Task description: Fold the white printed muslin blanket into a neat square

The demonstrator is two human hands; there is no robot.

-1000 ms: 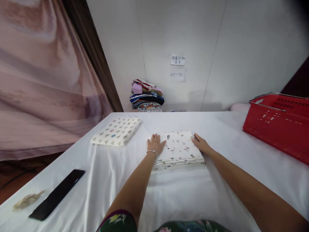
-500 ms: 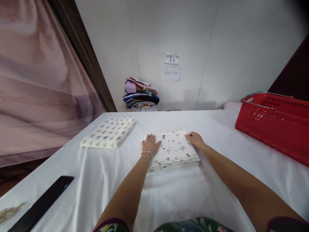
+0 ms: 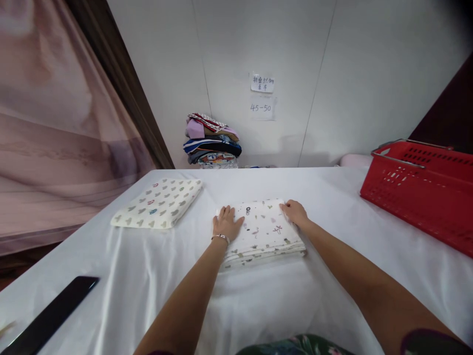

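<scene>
A white cloth (image 3: 264, 227) with small printed figures lies folded into a thick rectangle in front of me. My left hand (image 3: 227, 224) rests flat on its left side, fingers spread, with a bracelet at the wrist. At the far right corner my right hand (image 3: 294, 212) pinches the cloth's edge between thumb and fingers; some of those fingers are hidden from view. Off to the left is a second folded cloth (image 3: 158, 203), cream with a grey mouse-head pattern, apart from both hands.
A red plastic basket (image 3: 417, 190) with a metal handle stands on the right of the white-covered table (image 3: 266, 305). A dark flat object (image 3: 55, 315) lies at the near left. Beyond the table, folded fabrics (image 3: 212, 140) are stacked against the wall, beside paper signs (image 3: 263, 108).
Both hands keep their places on the folded cloth, with hardly any movement. The view has shifted slightly, so the left-hand cloth and dark object appear further left.
</scene>
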